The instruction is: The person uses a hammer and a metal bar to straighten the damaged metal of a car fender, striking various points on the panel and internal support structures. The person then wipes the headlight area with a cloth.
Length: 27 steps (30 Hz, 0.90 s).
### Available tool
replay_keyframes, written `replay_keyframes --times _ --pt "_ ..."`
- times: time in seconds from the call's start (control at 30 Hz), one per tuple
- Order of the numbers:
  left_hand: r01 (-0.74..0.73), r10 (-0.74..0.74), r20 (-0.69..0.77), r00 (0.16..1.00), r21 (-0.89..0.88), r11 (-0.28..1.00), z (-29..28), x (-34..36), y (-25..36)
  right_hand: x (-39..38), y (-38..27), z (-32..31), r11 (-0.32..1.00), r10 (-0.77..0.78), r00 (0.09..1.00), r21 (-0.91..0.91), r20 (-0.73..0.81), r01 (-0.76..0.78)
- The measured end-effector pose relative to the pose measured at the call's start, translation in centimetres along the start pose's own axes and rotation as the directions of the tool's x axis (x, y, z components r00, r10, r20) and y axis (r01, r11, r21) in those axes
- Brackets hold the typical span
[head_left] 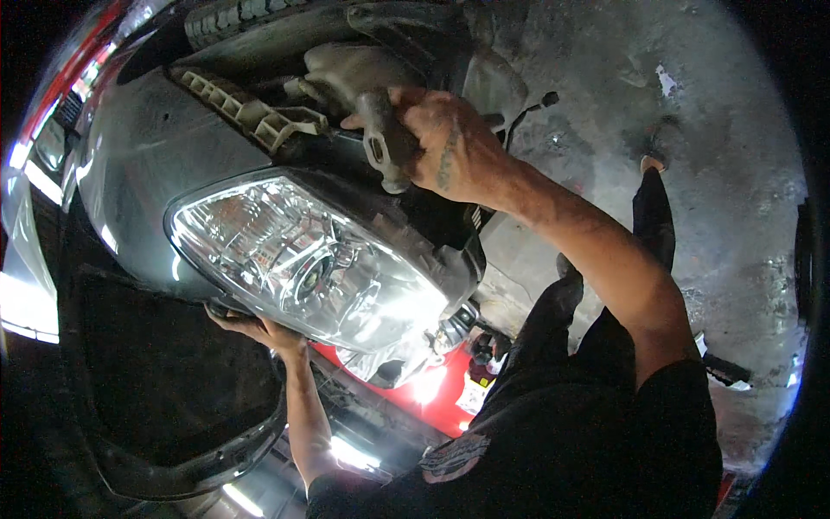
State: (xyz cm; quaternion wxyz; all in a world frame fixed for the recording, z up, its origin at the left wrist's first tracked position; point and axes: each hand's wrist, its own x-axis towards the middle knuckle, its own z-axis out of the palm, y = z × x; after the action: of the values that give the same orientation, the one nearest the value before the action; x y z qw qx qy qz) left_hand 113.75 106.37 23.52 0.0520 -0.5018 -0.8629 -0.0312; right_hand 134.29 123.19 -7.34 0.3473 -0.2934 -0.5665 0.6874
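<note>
Wearing a dark shirt (605, 441), a person reaches both bare hands to a vehicle's front corner. The left hand (266, 332) lies along the lower edge of a clear headlight (294, 259), fingers extended; whether they grip or merely support it cannot be told. The headlight sits between the two hands, beside a dark grey body panel (130, 164). The right hand (454, 143) has its fingers wrapped around a dull grey slotted part (378, 138). Beyond stand a pale ribbed bracket (229, 105), a tyre (229, 21) and stained grey floor (596, 104).
</note>
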Motion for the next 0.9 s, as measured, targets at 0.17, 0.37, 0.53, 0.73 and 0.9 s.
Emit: replay_keyframes --times 0.17,0.37,0.53,0.73,0.9 --pt "0.068 -0.068 -0.020 0.997 -0.026 0.997 -0.1 0.1 0.1 0.7 -3.3 -1.8 0.978 -0.133 0.985 -0.143 0.109 0.148" --pt "0.075 -0.076 -0.035 0.996 -0.028 0.997 0.4 0.3 0.9 1.0 -3.3 -1.6 0.952 -0.137 0.977 -0.250 0.165 0.176" --pt "0.085 -0.085 -0.018 0.996 -0.004 0.996 0.4 0.2 1.4 0.9 -3.7 -1.1 0.941 -0.199 0.973 -0.254 0.116 0.223" --pt "0.008 -0.009 0.012 1.000 0.051 0.999 -0.1 -0.1 0.9 2.5 -3.2 -1.7 0.922 -0.286 0.940 -0.214 0.185 0.323" --pt "0.084 -0.083 -0.024 0.996 0.024 0.996 0.6 0.2 1.3 3.2 -3.1 -2.1 0.897 -0.383 0.904 -0.160 0.188 0.413"
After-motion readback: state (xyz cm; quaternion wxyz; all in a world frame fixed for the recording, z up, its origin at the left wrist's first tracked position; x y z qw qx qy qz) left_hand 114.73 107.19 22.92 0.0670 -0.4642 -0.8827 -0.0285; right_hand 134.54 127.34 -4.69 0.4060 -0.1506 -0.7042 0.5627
